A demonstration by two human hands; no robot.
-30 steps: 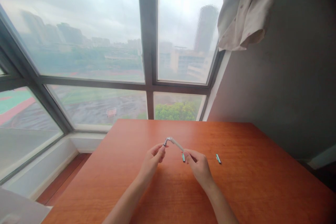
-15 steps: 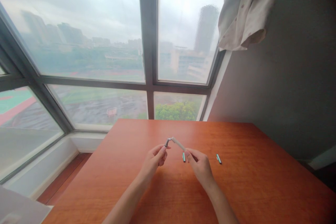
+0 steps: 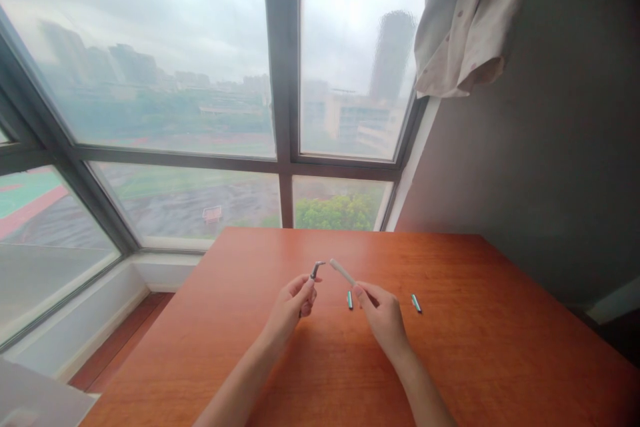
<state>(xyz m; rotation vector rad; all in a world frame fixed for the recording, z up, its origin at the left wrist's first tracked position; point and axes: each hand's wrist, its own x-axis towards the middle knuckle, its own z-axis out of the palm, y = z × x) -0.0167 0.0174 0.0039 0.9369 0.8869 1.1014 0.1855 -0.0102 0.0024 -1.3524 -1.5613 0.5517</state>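
Over the orange-brown wooden table, my left hand pinches a short dark grey metal piece that points up and to the right. My right hand pinches the lower end of a thin pale stick-like barrel that slants up to the left. The two parts are apart, with a small gap between their tips. A small teal cylinder lies on the table just left of my right hand. A second teal cylinder lies to the right of that hand.
A large window with dark frames stands behind the table, with a white sill at the left. A pale spotted cloth hangs at the upper right against a grey wall.
One second ago the grey piece and the pale barrel were joined in an arch between my hands. Now they are separated, with a gap between them.
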